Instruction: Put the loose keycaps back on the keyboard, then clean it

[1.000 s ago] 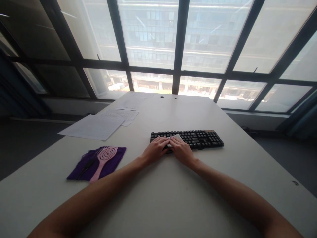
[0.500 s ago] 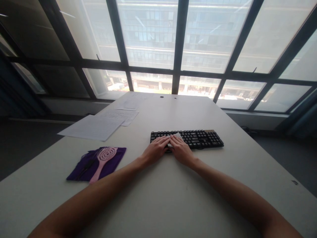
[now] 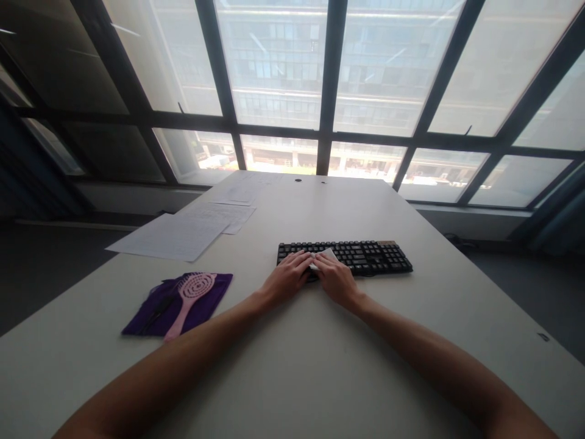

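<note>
A black keyboard (image 3: 377, 257) lies on the white table, with a small white cloth or tissue (image 3: 329, 253) on its left part. My left hand (image 3: 287, 274) rests over the keyboard's left end, fingertips at the cloth's left side. From the other side, my right hand (image 3: 336, 277) presses on the cloth, its fingers close together and pointing at those of my left hand. The fingertips of both hands nearly meet. Part of the cloth is hidden under the fingers.
To the left, a pink hairbrush (image 3: 197, 286) and a dark slim object (image 3: 158, 311) lie on a purple cloth bag (image 3: 208, 308). Paper sheets (image 3: 169, 235) lie farther back on the table (image 3: 320, 366). Large windows stand behind its far edge.
</note>
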`<state>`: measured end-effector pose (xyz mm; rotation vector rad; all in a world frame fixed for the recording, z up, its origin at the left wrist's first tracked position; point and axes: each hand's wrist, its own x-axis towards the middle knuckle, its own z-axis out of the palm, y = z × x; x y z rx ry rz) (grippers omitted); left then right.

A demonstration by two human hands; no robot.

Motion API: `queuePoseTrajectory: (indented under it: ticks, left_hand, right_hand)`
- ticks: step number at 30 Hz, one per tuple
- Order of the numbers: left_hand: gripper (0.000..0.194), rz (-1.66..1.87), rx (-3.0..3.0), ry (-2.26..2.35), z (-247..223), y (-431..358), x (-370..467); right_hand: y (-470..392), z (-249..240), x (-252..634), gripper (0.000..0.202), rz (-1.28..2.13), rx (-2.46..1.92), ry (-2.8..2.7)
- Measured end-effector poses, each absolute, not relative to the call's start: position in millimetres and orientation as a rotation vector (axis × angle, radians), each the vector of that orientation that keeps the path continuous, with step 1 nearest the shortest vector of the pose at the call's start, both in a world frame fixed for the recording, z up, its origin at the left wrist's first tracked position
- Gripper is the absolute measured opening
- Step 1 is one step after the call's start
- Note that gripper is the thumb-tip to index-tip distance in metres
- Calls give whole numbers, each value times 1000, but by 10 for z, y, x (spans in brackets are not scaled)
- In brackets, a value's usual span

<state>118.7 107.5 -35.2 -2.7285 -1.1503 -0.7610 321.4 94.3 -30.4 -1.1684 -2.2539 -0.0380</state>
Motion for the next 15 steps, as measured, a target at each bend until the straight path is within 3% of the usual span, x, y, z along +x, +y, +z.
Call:
queuePoseTrajectory:
  ticks: [9, 15]
  left_hand:
    - [49, -764, -2687, -1224, -342, 1053, 1211]
    - [43, -756, -2698, -1207, -323, 1037, 1215]
  right_hand:
    - [1150, -171, 3361, 36, 132, -1378, -1753]
    - [1412, -75, 3229, 38, 90, -1254, -1876]
